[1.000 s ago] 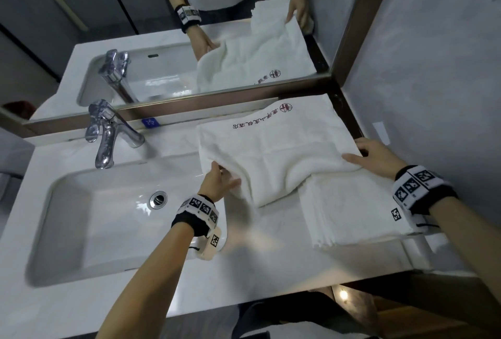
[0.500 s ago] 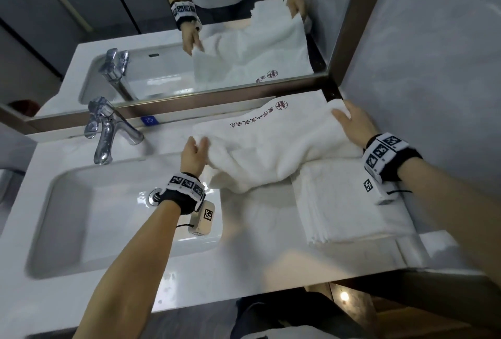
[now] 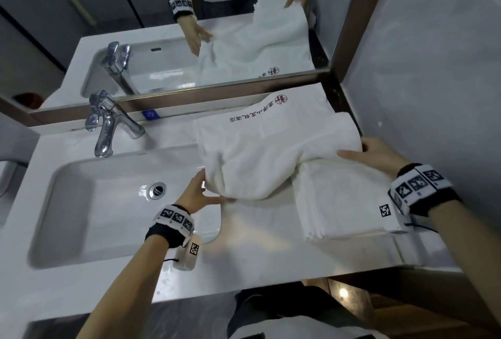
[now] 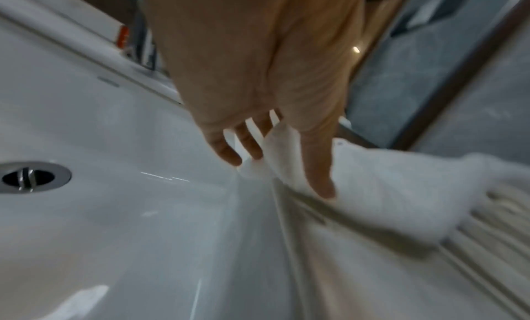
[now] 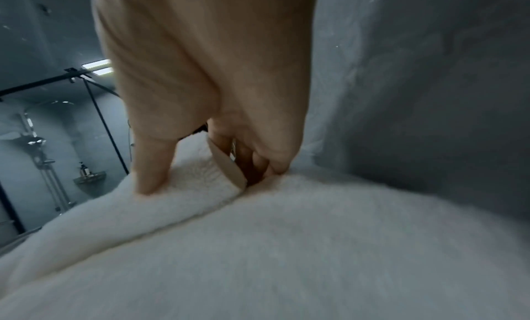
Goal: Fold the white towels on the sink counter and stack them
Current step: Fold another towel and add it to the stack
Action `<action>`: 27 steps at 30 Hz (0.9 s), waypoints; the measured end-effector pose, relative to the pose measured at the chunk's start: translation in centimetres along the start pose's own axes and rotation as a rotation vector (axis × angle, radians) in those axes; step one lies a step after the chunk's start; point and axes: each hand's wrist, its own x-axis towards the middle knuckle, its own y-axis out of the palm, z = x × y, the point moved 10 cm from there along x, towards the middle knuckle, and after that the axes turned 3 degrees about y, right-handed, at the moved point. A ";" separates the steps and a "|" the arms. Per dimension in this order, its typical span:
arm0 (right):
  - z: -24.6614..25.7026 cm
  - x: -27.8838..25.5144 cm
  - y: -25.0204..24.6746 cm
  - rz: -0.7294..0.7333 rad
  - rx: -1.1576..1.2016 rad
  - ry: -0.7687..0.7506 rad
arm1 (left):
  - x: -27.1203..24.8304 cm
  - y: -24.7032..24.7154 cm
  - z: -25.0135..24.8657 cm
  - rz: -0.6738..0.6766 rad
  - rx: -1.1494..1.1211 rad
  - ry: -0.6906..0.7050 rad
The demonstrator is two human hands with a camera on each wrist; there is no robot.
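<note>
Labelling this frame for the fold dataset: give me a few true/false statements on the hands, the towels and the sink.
1. The right hand pinches the edge of the white terry towel with dark red lettering. True.
2. The left hand rests on the chrome tap. False: it is at that towel's near left corner, fingers fairly straight, apart from the chrome tap.
3. The lettered towel partly overlaps the folded stack of plain white towels. True.
4. The folded stack lies inside the basin. False: it lies on the white sink counter, right of the white rectangular basin.
5. The basin's round metal drain is covered by a towel. False: it is uncovered.
</note>
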 end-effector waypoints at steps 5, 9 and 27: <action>2.0 -0.7 -0.5 -0.149 0.077 -0.120 | 0.8 -1.9 -1.9 -0.228 0.024 0.059; 5.5 -0.6 -1.6 -0.253 0.188 -0.182 | 1.1 -4.7 -4.2 -0.355 -0.242 0.101; -2.7 -4.0 -1.8 -0.218 -0.037 0.179 | -3.9 0.2 4.9 -0.040 -0.259 -0.487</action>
